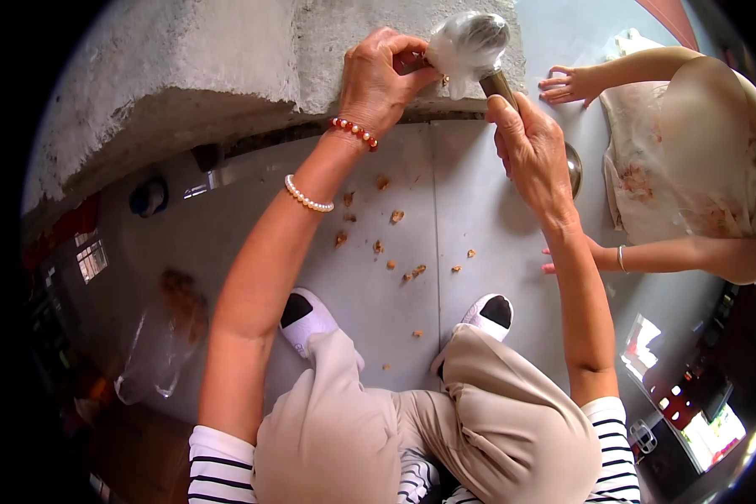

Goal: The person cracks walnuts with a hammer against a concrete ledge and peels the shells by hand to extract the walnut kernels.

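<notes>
My right hand [529, 147] is wrapped round the handle of a hammer [497, 84]. Clear plastic film [458, 50] covers the hammer's head, which is over the rough concrete ledge [344, 50]. My left hand [386, 76] rests at that ledge, thumb and fingers pinched together right beside the film. What the pinch holds is mostly hidden; a small brown bit shows near the fingertips. Brown shell fragments [396, 216], like walnut shell, lie scattered on the grey floor below. Part of a metal bowl [574, 170] shows behind my right wrist.
At the right crouches another person [689, 151], one hand [573, 84] reaching toward the ledge, the other lower, beside my right forearm. On the left floor lies a clear plastic bag [155, 353] with brown lumps [181, 298]. My slippered feet [311, 319] stand below the fragments.
</notes>
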Demonstrator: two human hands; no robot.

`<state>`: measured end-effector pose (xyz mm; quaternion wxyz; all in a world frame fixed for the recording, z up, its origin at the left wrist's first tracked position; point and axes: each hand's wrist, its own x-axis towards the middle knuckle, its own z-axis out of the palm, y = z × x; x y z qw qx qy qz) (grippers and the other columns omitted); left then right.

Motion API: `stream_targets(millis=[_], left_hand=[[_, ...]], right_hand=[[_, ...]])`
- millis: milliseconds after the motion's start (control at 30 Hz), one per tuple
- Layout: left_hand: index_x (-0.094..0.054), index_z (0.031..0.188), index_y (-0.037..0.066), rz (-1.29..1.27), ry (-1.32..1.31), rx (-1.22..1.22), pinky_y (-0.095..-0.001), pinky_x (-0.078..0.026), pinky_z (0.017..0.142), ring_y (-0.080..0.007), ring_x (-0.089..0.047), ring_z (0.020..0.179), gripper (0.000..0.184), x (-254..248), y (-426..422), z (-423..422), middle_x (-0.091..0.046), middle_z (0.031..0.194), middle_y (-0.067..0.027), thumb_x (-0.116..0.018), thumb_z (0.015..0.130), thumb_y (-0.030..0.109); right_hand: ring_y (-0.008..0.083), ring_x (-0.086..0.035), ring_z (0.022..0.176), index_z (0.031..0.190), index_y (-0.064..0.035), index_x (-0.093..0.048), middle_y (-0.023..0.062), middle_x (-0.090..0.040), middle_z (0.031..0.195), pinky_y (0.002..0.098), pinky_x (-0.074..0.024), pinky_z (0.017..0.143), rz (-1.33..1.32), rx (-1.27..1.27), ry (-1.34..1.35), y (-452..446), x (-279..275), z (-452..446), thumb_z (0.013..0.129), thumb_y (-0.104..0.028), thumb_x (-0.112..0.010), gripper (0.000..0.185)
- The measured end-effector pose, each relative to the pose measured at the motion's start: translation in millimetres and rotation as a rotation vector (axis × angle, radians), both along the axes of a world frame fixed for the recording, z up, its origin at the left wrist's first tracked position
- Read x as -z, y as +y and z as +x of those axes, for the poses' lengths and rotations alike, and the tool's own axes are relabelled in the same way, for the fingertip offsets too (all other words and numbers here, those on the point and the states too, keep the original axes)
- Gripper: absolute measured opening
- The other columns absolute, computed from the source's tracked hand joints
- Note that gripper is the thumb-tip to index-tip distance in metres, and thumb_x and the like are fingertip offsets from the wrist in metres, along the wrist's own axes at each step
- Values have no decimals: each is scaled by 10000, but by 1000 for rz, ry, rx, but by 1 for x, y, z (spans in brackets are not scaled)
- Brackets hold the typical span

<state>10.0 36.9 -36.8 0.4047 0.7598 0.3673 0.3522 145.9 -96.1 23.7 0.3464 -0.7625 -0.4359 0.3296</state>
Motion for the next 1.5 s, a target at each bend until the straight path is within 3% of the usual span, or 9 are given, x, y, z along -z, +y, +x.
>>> stream_targets(millis=[233, 367, 500, 900, 1033, 1067, 1167, 1400, 1500], left_hand=[[-697, 856, 60, 48, 29, -13, -190, -483, 620, -54, -553, 637, 205, 1, 0, -3, -608, 769, 27, -788, 683, 122], [-681, 811, 48, -63, -3, -14, -205, -494, 622, -69, -568, 628, 162, -14, -9, -16, -628, 764, 11, -772, 684, 91], [-655, 811, 38, -68, 26, -15, -224, -504, 625, -91, -589, 644, 169, -10, -25, -33, -629, 753, -13, -757, 676, 51], [-641, 873, 35, -37, -8, -33, -250, -500, 613, -108, -585, 628, 182, -16, -15, -31, -635, 799, -21, -710, 705, 34], [-673, 953, 63, 210, 81, 68, -226, -486, 649, -119, -586, 646, 222, -18, 5, -19, -628, 787, -30, -690, 731, 64], [-681, 1038, 138, 282, 196, 133, -223, -472, 662, -105, -560, 846, 321, -20, 9, -16, -596, 982, -17, -677, 727, 58], [-682, 1010, 111, 368, 212, 320, -267, -488, 704, -142, -566, 859, 284, -25, 14, -4, -590, 959, -30, -675, 729, 71], [-685, 944, 56, 98, 260, 271, -242, -476, 726, -117, -577, 740, 171, -30, 13, -3, -607, 824, -17, -658, 780, 95], [-660, 1031, 27, -489, -68, 331, -222, -484, 721, -99, -593, 798, 223, -49, 3, -21, -655, 893, -41, -635, 820, 93]], right_hand=[[29, -324, 414, 828, -31, -555, -34, -402, 501, 204, -234, 391, 128, 44, 93, -28, -19, -5, 946, -341, -451, 348], [191, -487, 506, 873, -18, -537, 104, -500, 615, 303, -386, 490, 103, -55, -164, -81, -4, -4, 858, -212, -602, 205], [253, -579, 573, 934, -26, -557, 110, -590, 727, 329, -454, 523, -37, -126, -280, -137, 37, -24, 817, -213, -670, 248], [270, -509, 712, 955, -58, -535, 94, -517, 815, 360, -434, 610, -3, -325, -531, -182, 106, -39, 688, -201, -754, 374], [280, -483, 789, 985, -59, -553, 116, -498, 912, 364, -434, 660, 94, -305, -547, -161, 87, -40, 688, -157, -749, 369], [281, -479, 804, 992, -59, -558, 121, -492, 931, 365, -434, 670, 123, -285, -550, -154, 81, -41, 693, -144, -746, 362], [277, -487, 805, 997, -53, -569, 128, -488, 939, 357, -446, 673, 163, -263, -494, -139, 75, -38, 707, -99, -730, 336], [259, -525, 766, 942, -40, -585, 126, -493, 913, 336, -465, 641, 191, -229, -400, -127, 65, -41, 715, 21, -686, 257], [221, -534, 769, 945, -39, -588, 110, -499, 904, 310, -468, 644, 157, -160, -295, -125, 58, -47, 731, 29, -673, 240]])
